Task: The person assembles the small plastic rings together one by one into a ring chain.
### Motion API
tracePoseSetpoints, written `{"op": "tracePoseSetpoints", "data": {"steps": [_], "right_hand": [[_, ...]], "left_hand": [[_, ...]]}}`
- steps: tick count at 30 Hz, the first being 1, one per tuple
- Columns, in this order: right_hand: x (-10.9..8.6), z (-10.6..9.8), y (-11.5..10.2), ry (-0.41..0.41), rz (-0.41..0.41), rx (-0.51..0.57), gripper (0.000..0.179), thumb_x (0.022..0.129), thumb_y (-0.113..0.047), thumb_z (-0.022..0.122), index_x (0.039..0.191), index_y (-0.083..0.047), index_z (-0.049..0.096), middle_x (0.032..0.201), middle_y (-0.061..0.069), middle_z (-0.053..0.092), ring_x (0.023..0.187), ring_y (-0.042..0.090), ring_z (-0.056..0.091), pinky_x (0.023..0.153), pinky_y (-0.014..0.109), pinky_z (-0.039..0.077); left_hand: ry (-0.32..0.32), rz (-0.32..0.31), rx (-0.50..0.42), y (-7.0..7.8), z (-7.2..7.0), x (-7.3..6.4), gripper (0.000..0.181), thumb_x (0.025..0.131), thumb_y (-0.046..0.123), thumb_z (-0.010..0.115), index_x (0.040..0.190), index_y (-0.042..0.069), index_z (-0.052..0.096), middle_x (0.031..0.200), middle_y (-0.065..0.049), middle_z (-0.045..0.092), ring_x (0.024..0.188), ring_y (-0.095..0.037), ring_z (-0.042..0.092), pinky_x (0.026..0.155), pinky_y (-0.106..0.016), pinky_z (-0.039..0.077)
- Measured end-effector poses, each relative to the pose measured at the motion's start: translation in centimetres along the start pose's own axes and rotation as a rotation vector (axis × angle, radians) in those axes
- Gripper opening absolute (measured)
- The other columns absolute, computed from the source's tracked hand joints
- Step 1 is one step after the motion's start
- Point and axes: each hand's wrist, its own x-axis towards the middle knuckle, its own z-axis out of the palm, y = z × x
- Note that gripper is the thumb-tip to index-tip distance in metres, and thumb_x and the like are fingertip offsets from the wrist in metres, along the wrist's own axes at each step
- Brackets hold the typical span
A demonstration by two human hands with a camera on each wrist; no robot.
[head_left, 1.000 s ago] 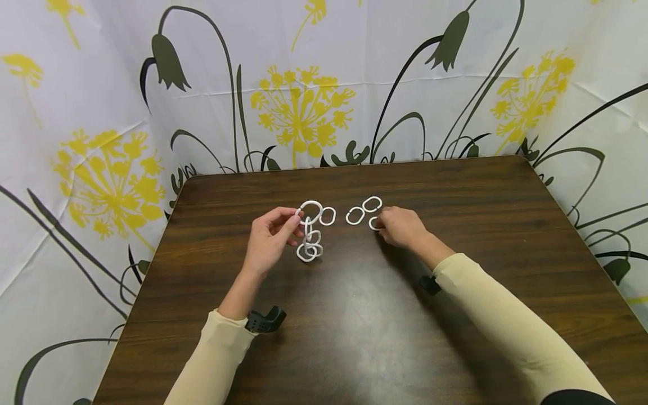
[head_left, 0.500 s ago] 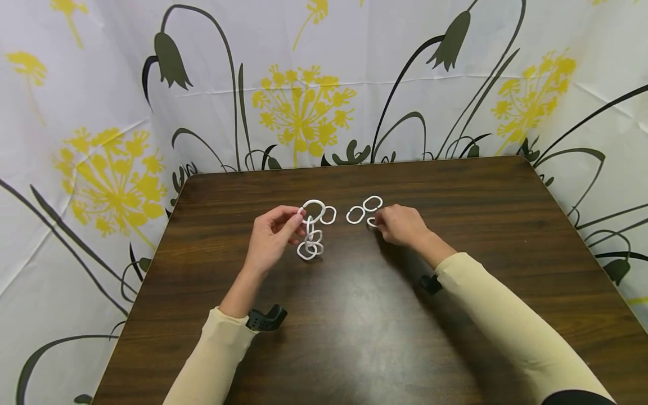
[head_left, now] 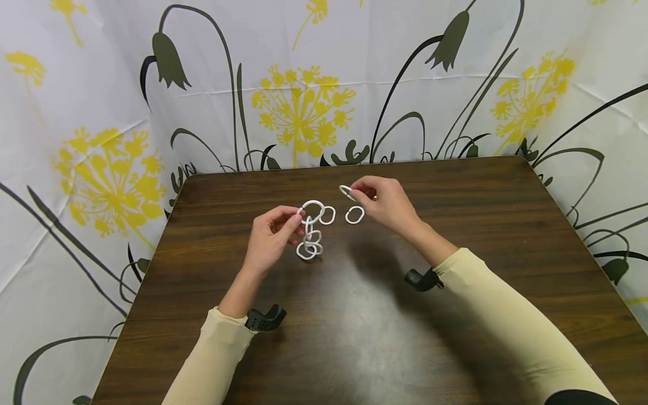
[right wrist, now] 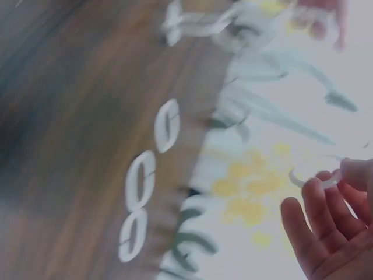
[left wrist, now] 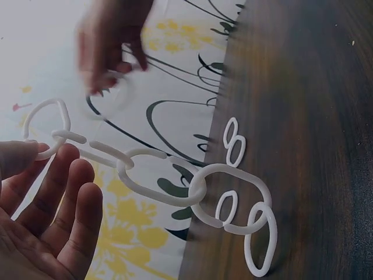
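Observation:
My left hand (head_left: 268, 239) pinches the top link of a chain of white plastic links (left wrist: 230, 169) between thumb and fingers. The chain hangs down from it, several links long. Each link is an oval ring with a small split, as the left wrist view shows. My right hand (head_left: 390, 205) is raised above the table to the right of the chain. Between its thumb and fingertips it pinches a single white link (head_left: 341, 190), apart from the chain. That link is blurred in the left wrist view and partly covered by fingers in the right wrist view.
Three loose white links lie on the dark wooden table (head_left: 354, 337): one link (right wrist: 158, 125) near the chain, a middle link (right wrist: 129, 181), and a third link (right wrist: 123, 236) mostly behind my right hand in the head view. A flower-printed curtain (head_left: 405, 34) stands behind the table.
My right hand has picked up a link from the table, lifted it and moved left toward the chain. My left hand and the chain have stayed nearly still.

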Motion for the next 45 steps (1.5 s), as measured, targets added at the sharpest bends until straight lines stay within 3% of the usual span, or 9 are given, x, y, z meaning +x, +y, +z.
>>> {"op": "tracePoseSetpoints", "data": {"steps": [8,15,21,26,31,35,37,40,45], "right_hand": [[0.7,0.0,-3.9,0.093,-0.036,0.200,0.012,0.094,-0.016,0.068,0.096,-0.006,0.074,0.079,0.002,0.071,0.064,0.015,0.061,0.058,0.026,0.048],[1.1,0.5,-5.4,-0.001,0.063,0.440,0.014,0.095,-0.012,0.066,0.097,0.001,0.071,0.078,0.012,0.066,0.062,0.020,0.063,0.058,0.031,0.057],[1.1,1.3,-5.7,-0.079,0.142,0.539,0.015,0.095,-0.011,0.066,0.098,0.003,0.069,0.076,0.014,0.066,0.064,0.026,0.064,0.063,0.041,0.058],[1.2,1.7,-5.9,-0.128,0.193,0.520,0.015,0.094,-0.011,0.067,0.098,0.003,0.071,0.074,0.022,0.065,0.067,0.034,0.064,0.062,0.041,0.058],[1.3,1.9,-5.9,-0.158,0.199,0.450,0.014,0.094,-0.013,0.067,0.094,0.000,0.072,0.065,0.014,0.064,0.060,0.026,0.062,0.053,0.027,0.052],[1.4,1.9,-5.9,-0.171,0.197,0.384,0.013,0.093,-0.014,0.067,0.089,-0.003,0.073,0.059,0.007,0.062,0.057,0.029,0.060,0.048,0.024,0.043],[1.5,1.9,-5.9,-0.181,0.207,0.353,0.013,0.092,-0.015,0.067,0.087,-0.004,0.074,0.060,0.008,0.062,0.059,0.033,0.061,0.048,0.024,0.042],[1.5,2.0,-5.8,-0.197,0.225,0.321,0.013,0.091,-0.015,0.067,0.086,-0.005,0.074,0.062,0.012,0.063,0.063,0.036,0.062,0.051,0.025,0.045],[1.5,2.1,-5.6,-0.202,0.255,0.303,0.013,0.090,-0.014,0.067,0.088,-0.004,0.075,0.065,0.011,0.066,0.059,0.025,0.064,0.053,0.026,0.050]], "left_hand": [[-0.004,-0.006,-0.005,0.0,0.1,-0.1,0.021,0.096,0.009,0.064,0.107,-0.008,0.066,0.094,-0.021,0.068,0.069,-0.016,0.065,0.055,-0.027,0.055],[-0.009,-0.007,-0.011,-0.1,0.0,0.0,0.020,0.096,0.010,0.064,0.107,-0.007,0.067,0.094,-0.021,0.068,0.070,-0.015,0.065,0.055,-0.028,0.055],[-0.013,-0.012,-0.001,-0.1,0.1,0.0,0.020,0.096,0.010,0.064,0.107,-0.007,0.067,0.094,-0.026,0.066,0.071,-0.017,0.065,0.055,-0.031,0.056],[-0.023,-0.007,0.039,0.0,0.3,0.0,0.016,0.096,0.007,0.063,0.106,-0.005,0.068,0.093,-0.029,0.065,0.072,-0.027,0.066,0.056,-0.034,0.055],[-0.030,0.005,0.070,1.6,0.5,-0.4,0.015,0.095,0.002,0.062,0.106,-0.009,0.067,0.092,-0.031,0.065,0.074,-0.037,0.064,0.056,-0.036,0.056],[-0.032,0.008,0.092,3.2,0.8,-0.7,0.015,0.095,0.000,0.061,0.104,-0.011,0.066,0.090,-0.030,0.065,0.073,-0.033,0.065,0.056,-0.035,0.056],[-0.033,0.010,0.091,3.3,0.8,-0.7,0.016,0.095,0.000,0.061,0.104,-0.012,0.066,0.090,-0.029,0.065,0.073,-0.032,0.065,0.056,-0.036,0.056],[-0.031,0.010,0.085,3.2,0.8,-0.7,0.017,0.095,0.000,0.061,0.104,-0.013,0.065,0.089,-0.028,0.065,0.073,-0.029,0.065,0.057,-0.038,0.056],[-0.030,0.006,0.065,3.0,0.7,-0.8,0.017,0.095,0.001,0.062,0.104,-0.013,0.066,0.090,-0.030,0.066,0.074,-0.032,0.066,0.058,-0.041,0.057]]}}
